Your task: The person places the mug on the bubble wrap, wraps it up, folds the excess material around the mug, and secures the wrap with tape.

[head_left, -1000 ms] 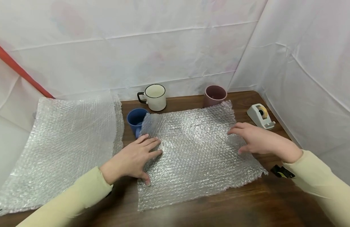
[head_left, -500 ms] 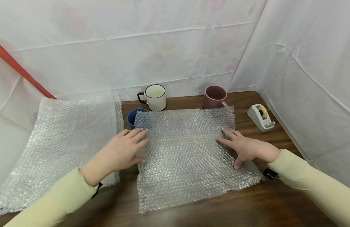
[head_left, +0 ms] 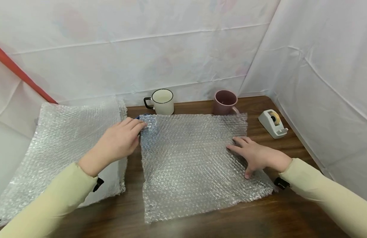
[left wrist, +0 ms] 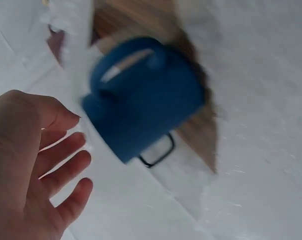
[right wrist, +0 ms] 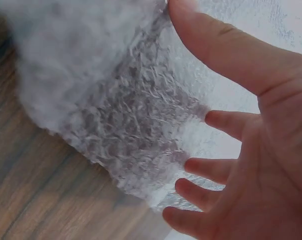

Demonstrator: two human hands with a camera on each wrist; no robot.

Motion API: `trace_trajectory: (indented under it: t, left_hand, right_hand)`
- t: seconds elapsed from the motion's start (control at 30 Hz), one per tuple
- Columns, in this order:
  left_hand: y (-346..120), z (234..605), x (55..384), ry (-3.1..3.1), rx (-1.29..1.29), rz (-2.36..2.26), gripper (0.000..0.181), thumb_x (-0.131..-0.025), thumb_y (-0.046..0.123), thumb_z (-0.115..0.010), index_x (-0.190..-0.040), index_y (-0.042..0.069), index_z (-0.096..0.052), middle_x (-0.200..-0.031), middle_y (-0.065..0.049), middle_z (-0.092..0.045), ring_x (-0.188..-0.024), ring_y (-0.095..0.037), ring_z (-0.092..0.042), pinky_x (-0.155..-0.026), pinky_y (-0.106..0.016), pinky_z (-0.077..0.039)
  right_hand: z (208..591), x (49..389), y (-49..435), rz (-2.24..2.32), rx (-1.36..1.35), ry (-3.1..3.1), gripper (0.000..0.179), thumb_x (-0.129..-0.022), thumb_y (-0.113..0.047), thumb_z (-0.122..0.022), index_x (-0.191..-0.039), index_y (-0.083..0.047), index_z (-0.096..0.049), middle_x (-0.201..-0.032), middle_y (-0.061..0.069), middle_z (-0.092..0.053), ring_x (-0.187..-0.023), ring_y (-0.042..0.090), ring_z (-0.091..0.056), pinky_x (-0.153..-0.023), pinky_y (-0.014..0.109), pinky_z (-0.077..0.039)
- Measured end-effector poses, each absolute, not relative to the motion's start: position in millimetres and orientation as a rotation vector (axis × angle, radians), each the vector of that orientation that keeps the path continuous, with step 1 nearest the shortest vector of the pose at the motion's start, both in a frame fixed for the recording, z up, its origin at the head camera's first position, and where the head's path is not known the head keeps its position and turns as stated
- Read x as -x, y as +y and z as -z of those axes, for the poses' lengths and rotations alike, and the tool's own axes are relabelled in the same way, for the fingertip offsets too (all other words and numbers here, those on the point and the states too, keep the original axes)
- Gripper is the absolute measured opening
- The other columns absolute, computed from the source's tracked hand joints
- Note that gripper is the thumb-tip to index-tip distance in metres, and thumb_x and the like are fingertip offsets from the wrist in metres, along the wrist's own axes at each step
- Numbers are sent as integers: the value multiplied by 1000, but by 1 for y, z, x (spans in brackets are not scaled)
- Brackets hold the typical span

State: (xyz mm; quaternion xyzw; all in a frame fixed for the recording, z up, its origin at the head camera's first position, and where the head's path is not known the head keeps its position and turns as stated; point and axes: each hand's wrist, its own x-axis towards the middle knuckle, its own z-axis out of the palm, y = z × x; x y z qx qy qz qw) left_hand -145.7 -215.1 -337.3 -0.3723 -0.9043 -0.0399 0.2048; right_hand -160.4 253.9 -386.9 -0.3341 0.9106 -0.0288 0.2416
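A sheet of bubble wrap point(head_left: 186, 165) lies on the wooden table, its far left corner draped over a blue mug point(left wrist: 156, 100). Only a sliver of that mug's rim shows bare in the head view; its handle and side appear in the left wrist view. Fingers slightly bent and holding nothing, my left hand point(head_left: 119, 138) hovers beside the mug at the sheet's left edge. My right hand point(head_left: 257, 155) rests with spread fingers on the sheet's right side. Behind the sheet stand a cream enamel mug point(head_left: 163, 104) with black handle and a mauve mug point(head_left: 225, 104).
A larger stack of bubble wrap point(head_left: 73, 138) covers the table's left side, partly under my left forearm. A white tape dispenser point(head_left: 272, 124) sits at the right. White cloth point(head_left: 183, 53) hangs behind and along the right side; bare wood point(head_left: 207, 221) runs along the front.
My left hand has lifted off the sheet and moved left and back toward the blue mug. The sheet's corner now covers most of that mug. My right hand moved left onto the sheet, then stayed.
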Motion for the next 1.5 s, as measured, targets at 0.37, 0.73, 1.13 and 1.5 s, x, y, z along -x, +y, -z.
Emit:
trace_trajectory:
  t: [0.37,0.73,1.13,1.5]
  left_hand:
    - [-216,352,142,-3001,495,267,42,-94,54,-60,-78,16,-69,-65,5,-59,-51,-12,-51,-39,-32,-40]
    - [-217,357,151,-3214,278,1116,39,-105,35,-51,-84,5,-65,-55,1,-43,-48,-14,-38,-47,-30,-35]
    - [-245,359,143,-3082,48,1679,42,-110,25,-39,-125,-12,-51,-132,-31,-55,-129,-44,-47,-98,-46,-49]
    - [-252,312,123,-3040,166,1266,45,-109,34,-38,-124,-3,-60,-124,-16,-67,-119,-33,-58,-92,-33,-51]
  right_hand:
    - [384,153,255,128,921,2522,111,-63,-45,-93,-152,-7,-38,-156,29,-19,-139,51,-23,-99,61,-42]
    - [397,165,251,278,967,2492,110,-69,-45,-90,-153,-3,-32,-162,24,-11,-145,49,-13,-109,66,-26]
    - [397,171,240,257,1003,2440,114,-69,-45,-88,-156,-2,-28,-161,26,-6,-143,52,-11,-108,67,-28]
    - [407,171,245,443,990,2438,111,-69,-36,-90,-155,0,-29,-160,27,-6,-143,50,-7,-108,67,-26]
